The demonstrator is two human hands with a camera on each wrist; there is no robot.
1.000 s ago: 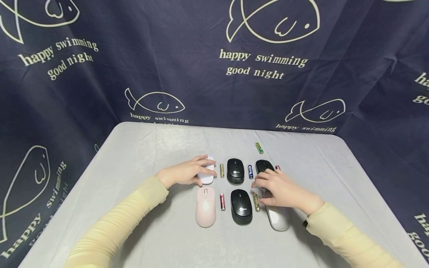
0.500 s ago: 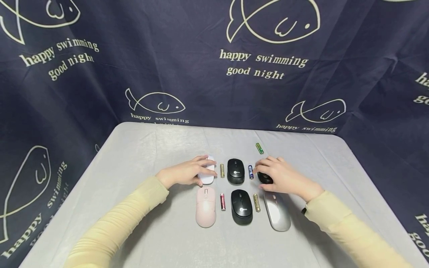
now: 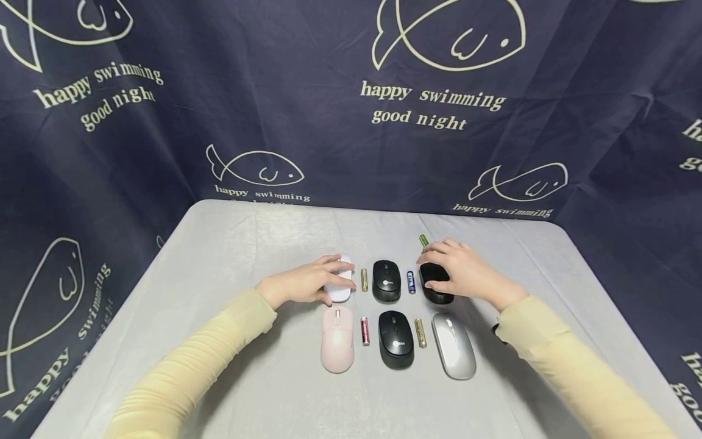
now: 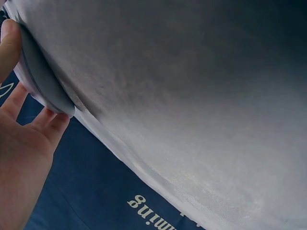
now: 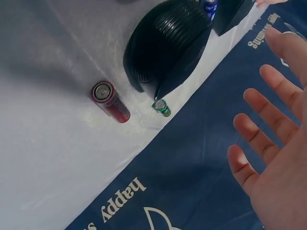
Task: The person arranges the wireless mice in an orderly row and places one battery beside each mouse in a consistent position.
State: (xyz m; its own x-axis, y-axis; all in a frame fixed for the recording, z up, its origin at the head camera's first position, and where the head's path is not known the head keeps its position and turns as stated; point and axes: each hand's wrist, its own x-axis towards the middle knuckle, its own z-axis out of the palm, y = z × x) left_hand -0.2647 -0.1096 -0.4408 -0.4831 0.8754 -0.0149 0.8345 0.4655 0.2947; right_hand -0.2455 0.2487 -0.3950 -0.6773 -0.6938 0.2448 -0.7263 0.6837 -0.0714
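My left hand (image 3: 307,281) grips the white mouse (image 3: 340,294) at the back left, thumb on one edge and fingers on the other; the left wrist view shows the mouse (image 4: 41,79) held along its sides. Over the back right black mouse (image 3: 437,298) hovers my right hand (image 3: 466,271). In the right wrist view its spread fingers (image 5: 271,112) are apart from that mouse. A green battery (image 3: 423,239) lies just beyond the right fingertips. A blue battery (image 3: 411,283) lies left of that mouse. A red battery (image 5: 110,101) shows beside it in the right wrist view, hidden in the head view.
Another black mouse (image 3: 387,281) and a gold battery (image 3: 364,280) complete the back row. In front lie a pink mouse (image 3: 337,344), a red-pink battery (image 3: 365,331), a black mouse (image 3: 397,341), a gold battery (image 3: 420,333) and a silver mouse (image 3: 454,346). A dark curtain (image 3: 351,164) hangs behind.
My right hand has moved from above the silver mouse and lower gold battery, away from me, to over the back right black mouse, near the green battery. My left hand stays put.
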